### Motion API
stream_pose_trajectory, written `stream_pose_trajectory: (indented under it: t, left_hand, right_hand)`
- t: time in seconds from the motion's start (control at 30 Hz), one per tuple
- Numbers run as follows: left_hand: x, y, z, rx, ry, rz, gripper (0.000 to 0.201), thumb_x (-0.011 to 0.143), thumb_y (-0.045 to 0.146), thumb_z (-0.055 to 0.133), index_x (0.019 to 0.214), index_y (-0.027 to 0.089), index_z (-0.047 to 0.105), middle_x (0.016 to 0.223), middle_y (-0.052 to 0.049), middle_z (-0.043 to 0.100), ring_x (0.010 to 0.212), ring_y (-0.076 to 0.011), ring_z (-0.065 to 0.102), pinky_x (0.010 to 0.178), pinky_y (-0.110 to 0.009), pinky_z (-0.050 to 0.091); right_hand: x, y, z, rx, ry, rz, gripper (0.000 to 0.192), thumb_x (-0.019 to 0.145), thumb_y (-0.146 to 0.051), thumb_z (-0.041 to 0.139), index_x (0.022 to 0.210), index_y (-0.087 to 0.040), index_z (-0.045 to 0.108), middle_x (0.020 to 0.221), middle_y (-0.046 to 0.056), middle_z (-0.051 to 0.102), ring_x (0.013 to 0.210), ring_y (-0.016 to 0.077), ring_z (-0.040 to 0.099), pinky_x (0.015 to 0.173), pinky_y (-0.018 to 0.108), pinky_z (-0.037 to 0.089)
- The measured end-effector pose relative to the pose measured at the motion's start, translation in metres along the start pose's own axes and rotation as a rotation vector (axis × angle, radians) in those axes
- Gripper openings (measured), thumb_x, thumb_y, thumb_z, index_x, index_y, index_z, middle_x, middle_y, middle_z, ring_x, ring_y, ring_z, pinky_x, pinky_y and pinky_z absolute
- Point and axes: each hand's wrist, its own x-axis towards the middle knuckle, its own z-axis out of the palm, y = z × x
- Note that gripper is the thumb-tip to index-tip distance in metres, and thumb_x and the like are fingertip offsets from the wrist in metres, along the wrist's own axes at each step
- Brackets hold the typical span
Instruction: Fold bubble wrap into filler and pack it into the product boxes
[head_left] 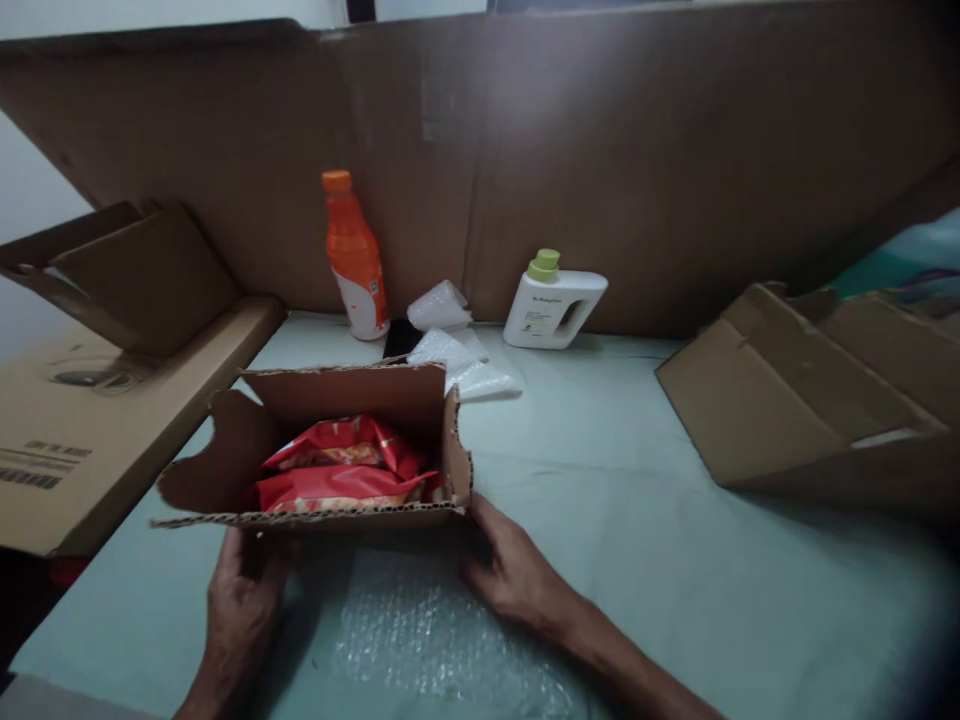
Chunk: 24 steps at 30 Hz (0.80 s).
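An open cardboard box (pixel 345 390) with uneven top edges is in front of me. Two red snack packets (pixel 345 487) lie inside it, one behind the other. My left hand (pixel 244 590) grips the box low on its near left side, its fingertips partly hidden under the wall. At the near right corner, my right hand (pixel 506 560) is closed on the box, with some fingers out of sight behind it. A sheet of bubble wrap (pixel 442 635) lies flat on the table between my forearms, just below the box.
An orange bottle (pixel 356 260) and a white jug with a green cap (pixel 553 305) stand at the back. Bubble wrap pieces (pixel 450 345) lie between them. Cardboard boxes (pixel 795 400) sit right; a flat printed carton (pixel 112 430) is left. A tall cardboard panel (pixel 637 150) closes the back.
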Motion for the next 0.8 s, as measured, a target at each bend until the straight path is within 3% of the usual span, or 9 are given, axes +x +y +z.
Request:
stream_pose_trajectory:
  t: [0.07,0.13,0.27,0.33,0.4,0.5,0.63,0.73,0.8]
  left_hand:
    - [0.001,-0.003,-0.008,0.078,0.022,-0.034,0.058,0.072,0.048,0.077,0.12,0.022,0.062,0.11,-0.005,0.072,0.101,-0.0249,0.067,0.08,-0.027,0.054]
    - [-0.002,-0.004,-0.01,0.147,0.037,-0.039,0.052,0.072,0.052,0.074,0.113,0.021,0.064,0.106,-0.005,0.073,0.097,-0.0251,0.067,0.078,-0.028,0.054]
    - [-0.008,-0.001,-0.004,0.232,0.082,-0.028,0.05,0.074,0.058,0.069,0.106,0.021,0.063,0.101,-0.006,0.073,0.092,-0.0254,0.068,0.078,-0.031,0.054]
    - [-0.007,0.0,-0.003,0.274,0.072,-0.041,0.055,0.071,0.063,0.068,0.105,0.02,0.062,0.1,-0.007,0.073,0.093,-0.0273,0.068,0.077,-0.034,0.054]
    - [-0.003,0.001,-0.005,0.344,0.051,-0.054,0.059,0.069,0.066,0.068,0.105,0.02,0.061,0.101,-0.009,0.073,0.093,-0.0302,0.069,0.077,-0.037,0.055]
    - [0.011,0.006,-0.013,0.456,0.017,-0.049,0.06,0.066,0.067,0.068,0.101,0.02,0.063,0.098,-0.011,0.074,0.091,-0.0337,0.069,0.076,-0.042,0.056]
    - [0.032,0.018,-0.01,0.457,-0.095,-0.014,0.054,0.055,0.063,0.074,0.088,0.021,0.062,0.084,-0.009,0.074,0.081,-0.0336,0.071,0.068,-0.04,0.058]
    - [0.044,0.026,0.008,0.406,-0.159,0.054,0.055,0.057,0.062,0.073,0.091,0.021,0.061,0.086,-0.009,0.075,0.08,-0.032,0.071,0.067,-0.038,0.057]
    - [0.052,0.032,0.027,0.407,-0.204,0.11,0.055,0.059,0.061,0.072,0.093,0.019,0.061,0.087,-0.009,0.074,0.079,-0.031,0.07,0.067,-0.038,0.056]
  right_hand:
    - [0.02,0.015,-0.023,-0.102,0.032,-0.047,0.049,0.087,-0.024,0.056,0.135,-0.022,0.063,0.144,0.011,0.061,0.13,0.0288,0.059,0.11,0.05,0.048]
    - [0.05,0.033,-0.05,-0.252,0.175,-0.026,0.037,0.091,-0.027,0.055,0.125,-0.023,0.069,0.141,0.011,0.063,0.131,0.0299,0.057,0.112,0.053,0.044]
    - [0.12,0.062,-0.086,-0.436,0.437,0.208,0.05,0.076,-0.028,0.07,0.124,-0.014,0.067,0.145,0.02,0.056,0.136,0.0416,0.046,0.112,0.061,0.035]
    - [0.142,0.068,-0.092,-0.394,0.451,0.301,0.039,0.071,-0.027,0.071,0.107,-0.012,0.072,0.128,0.021,0.067,0.125,0.0419,0.055,0.106,0.057,0.04]
    - [0.144,0.067,-0.095,-0.324,0.414,0.313,0.022,0.073,-0.028,0.067,0.09,-0.015,0.071,0.101,0.014,0.074,0.103,0.0335,0.067,0.094,0.046,0.05]
    - [0.107,0.058,-0.107,-0.255,0.426,0.274,0.021,0.081,-0.037,0.059,0.086,-0.018,0.067,0.091,0.007,0.074,0.089,0.0245,0.069,0.083,0.035,0.053]
    - [0.018,0.045,-0.14,-0.213,0.381,0.242,0.034,0.077,-0.056,0.065,0.076,-0.021,0.061,0.108,0.01,0.074,0.101,0.0286,0.07,0.091,0.038,0.054]
    - [-0.046,0.043,-0.159,-0.284,0.245,0.312,0.048,0.075,-0.07,0.067,0.068,-0.022,0.06,0.118,0.013,0.073,0.107,0.0323,0.069,0.097,0.045,0.053]
    - [-0.079,0.044,-0.163,-0.329,0.244,0.361,0.054,0.074,-0.077,0.065,0.07,-0.023,0.062,0.123,0.015,0.072,0.11,0.0336,0.069,0.099,0.047,0.053]
